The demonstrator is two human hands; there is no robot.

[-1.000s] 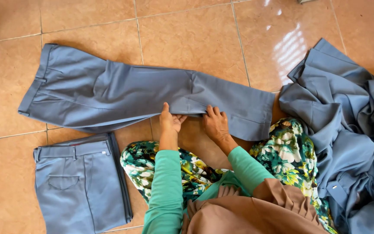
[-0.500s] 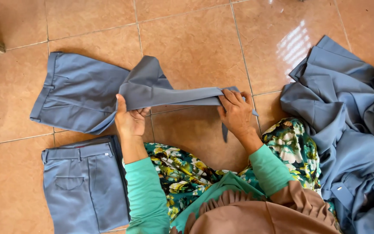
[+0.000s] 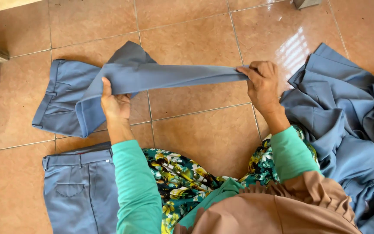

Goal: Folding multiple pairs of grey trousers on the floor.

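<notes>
The glossy tan tile floor [image 3: 195, 147] had a folded pair of grey-blue trousers [image 3: 76, 195] at lower left, a rumpled heap of the same cloth [image 3: 351, 121] on the right, and the waist end of another pair [image 3: 59, 104] lying flat.

Left hand [image 3: 115, 104] and right hand [image 3: 262, 84] both clenched, arms outstretched and well apart; left fingertips seemingly hidden

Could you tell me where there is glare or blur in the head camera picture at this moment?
Head view: a bright window glare sits on the glossy floor tiles beyond the right hand; the grey-blue trousers, gripped by both hands, look sharp; the left hand shows no motion blur; lighting is soft daylight, shadows faint.
</notes>
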